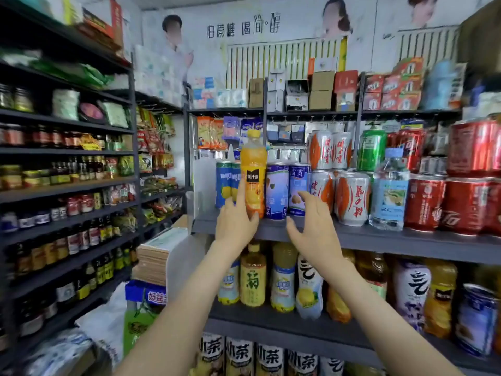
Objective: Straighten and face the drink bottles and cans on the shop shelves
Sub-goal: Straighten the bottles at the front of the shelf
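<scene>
While standing upright at the front edge of the grey metal shelf [379,241], tall orange-juice plastic bottle with yellow cap [253,175]: full, moderately heavy, smooth and likely slippery, top-heavy by shape. Best gripped at the lower waist, below the black label. Left hand [235,222]: fingers wrapped around the bottle's base, index finger extended up its side. Right hand [311,226]: spread, empty, just beside. Adjacent: rigid blue-and-white cylindrical cans [287,191], glossy, stacked close.
</scene>
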Motion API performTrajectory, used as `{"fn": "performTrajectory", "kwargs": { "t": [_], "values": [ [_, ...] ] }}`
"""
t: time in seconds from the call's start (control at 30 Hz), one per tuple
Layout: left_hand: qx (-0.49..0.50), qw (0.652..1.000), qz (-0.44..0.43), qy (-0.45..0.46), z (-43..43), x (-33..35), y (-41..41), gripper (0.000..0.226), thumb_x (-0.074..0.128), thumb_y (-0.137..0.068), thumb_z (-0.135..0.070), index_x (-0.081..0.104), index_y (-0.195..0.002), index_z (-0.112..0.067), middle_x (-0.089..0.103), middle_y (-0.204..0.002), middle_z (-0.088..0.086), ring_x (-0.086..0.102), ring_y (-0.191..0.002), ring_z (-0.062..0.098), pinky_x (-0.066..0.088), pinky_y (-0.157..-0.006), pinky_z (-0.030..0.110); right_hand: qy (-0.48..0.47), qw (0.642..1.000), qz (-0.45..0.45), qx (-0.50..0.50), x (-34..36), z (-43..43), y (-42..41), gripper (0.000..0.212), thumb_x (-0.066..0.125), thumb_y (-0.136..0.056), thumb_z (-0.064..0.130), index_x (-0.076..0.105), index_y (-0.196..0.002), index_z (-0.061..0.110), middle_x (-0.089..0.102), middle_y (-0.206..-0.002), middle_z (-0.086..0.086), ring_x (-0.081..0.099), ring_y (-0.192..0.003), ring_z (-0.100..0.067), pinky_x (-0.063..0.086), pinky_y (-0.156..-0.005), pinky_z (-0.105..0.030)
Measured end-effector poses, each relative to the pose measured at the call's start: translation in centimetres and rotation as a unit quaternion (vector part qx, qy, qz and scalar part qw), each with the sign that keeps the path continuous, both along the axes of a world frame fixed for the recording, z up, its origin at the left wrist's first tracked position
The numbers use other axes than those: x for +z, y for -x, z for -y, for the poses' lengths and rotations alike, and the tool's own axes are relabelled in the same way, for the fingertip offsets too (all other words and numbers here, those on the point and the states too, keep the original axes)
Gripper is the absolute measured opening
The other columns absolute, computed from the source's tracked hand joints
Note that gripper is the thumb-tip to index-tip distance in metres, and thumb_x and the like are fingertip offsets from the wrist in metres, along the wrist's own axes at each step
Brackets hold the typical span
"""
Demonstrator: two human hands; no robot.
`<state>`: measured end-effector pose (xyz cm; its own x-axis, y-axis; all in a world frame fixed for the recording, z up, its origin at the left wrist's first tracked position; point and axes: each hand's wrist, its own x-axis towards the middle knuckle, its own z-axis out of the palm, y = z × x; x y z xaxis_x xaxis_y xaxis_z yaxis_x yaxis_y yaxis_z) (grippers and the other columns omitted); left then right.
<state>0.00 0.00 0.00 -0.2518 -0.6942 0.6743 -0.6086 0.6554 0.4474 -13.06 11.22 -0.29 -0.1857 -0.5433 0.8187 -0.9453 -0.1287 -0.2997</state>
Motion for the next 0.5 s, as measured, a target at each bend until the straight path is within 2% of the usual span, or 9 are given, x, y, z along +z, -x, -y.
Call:
{"fn": "performTrajectory", "kwargs": {
  "t": [0.07, 0.13, 0.2, 0.27, 0.37, 0.43, 0.5],
  "values": [
    [-0.044, 0.998, 0.016, -0.029, 0.7, 0.4, 0.3, 0.103, 0.056, -0.09, -0.037, -0.038, -0.131, -0.047, 0.037, -0.139, 0.022, 0.048, -0.119, 0.039, 0.041, -0.099, 0.05, -0.001, 1.0, 0.009, 0.005, 0.4, 0.1, 0.0, 0.054, 0.059, -0.089, 0.019, 0.038, -0.137, 0.007, 0.048, -0.132, -0.006, 0.041, -0.125, -0.019, 0.027, -0.101, -0.021],
    [-0.068, 0.997, 0.035, -0.032, 1.7, 0.5, 0.6, 0.108, 0.056, -0.089, -0.039, -0.047, -0.118, -0.053, 0.026, -0.147, 0.025, 0.047, -0.122, 0.042, 0.039, -0.101, 0.056, -0.01, 1.0, 0.013, 0.001, 0.5, 0.2, -0.1, 0.054, 0.059, -0.09, 0.019, 0.037, -0.138, 0.008, 0.046, -0.134, -0.005, 0.039, -0.127, -0.017, 0.024, -0.101, -0.018],
    [-0.098, 0.994, 0.015, -0.039, 2.6, 0.7, 1.2, 0.11, 0.059, -0.088, -0.035, -0.046, -0.115, -0.058, 0.022, -0.15, 0.023, 0.047, -0.123, 0.041, 0.04, -0.1, 0.057, -0.008, 1.0, 0.019, 0.004, 0.5, 0.3, 0.1, 0.054, 0.059, -0.09, 0.018, 0.037, -0.138, 0.009, 0.045, -0.135, -0.003, 0.038, -0.128, -0.015, 0.024, -0.101, -0.017],
    [-0.109, 0.993, -0.006, -0.038, 3.0, 0.8, 1.6, 0.111, 0.06, -0.088, -0.031, -0.043, -0.115, -0.061, 0.03, -0.145, 0.022, 0.05, -0.119, 0.039, 0.043, -0.098, 0.055, 0.001, 1.0, 0.018, 0.007, 0.7, 0.3, 0.2, 0.054, 0.058, -0.09, 0.017, 0.036, -0.139, 0.01, 0.045, -0.135, -0.003, 0.037, -0.128, -0.014, 0.023, -0.102, -0.016],
    [-0.109, 0.992, -0.023, -0.051, 2.7, 1.0, 1.4, 0.105, 0.06, -0.089, -0.031, -0.035, -0.124, -0.059, 0.043, -0.123, 0.02, 0.057, -0.094, 0.032, 0.047, -0.085, 0.045, 0.0, 1.0, 0.025, 0.012, 0.9, 0.5, 0.2, 0.053, 0.057, -0.091, 0.016, 0.036, -0.138, 0.009, 0.045, -0.134, -0.004, 0.036, -0.127, -0.013, 0.021, -0.1, -0.014],
    [-0.11, 0.992, -0.037, -0.053, 2.1, 1.1, 0.8, 0.101, 0.06, -0.089, -0.029, -0.025, -0.135, -0.056, 0.043, -0.113, 0.016, 0.05, -0.077, 0.023, 0.043, -0.074, 0.036, 0.003, 0.999, 0.04, 0.02, 1.0, 0.6, -0.3, 0.052, 0.057, -0.091, 0.015, 0.036, -0.138, 0.009, 0.045, -0.133, -0.006, 0.038, -0.126, -0.014, 0.024, -0.1, -0.016],
    [-0.101, 0.992, -0.056, -0.04, 1.3, 0.9, 0.0, 0.097, 0.06, -0.087, -0.028, -0.017, -0.141, -0.053, 0.043, -0.107, 0.012, 0.049, -0.078, 0.025, 0.039, -0.073, 0.032, 0.011, 0.997, 0.063, 0.038, 1.1, 0.8, -1.1, 0.054, 0.058, -0.09, 0.015, 0.035, -0.139, 0.008, 0.044, -0.134, -0.007, 0.039, -0.126, -0.016, 0.028, -0.103, -0.021]
  ]
}}
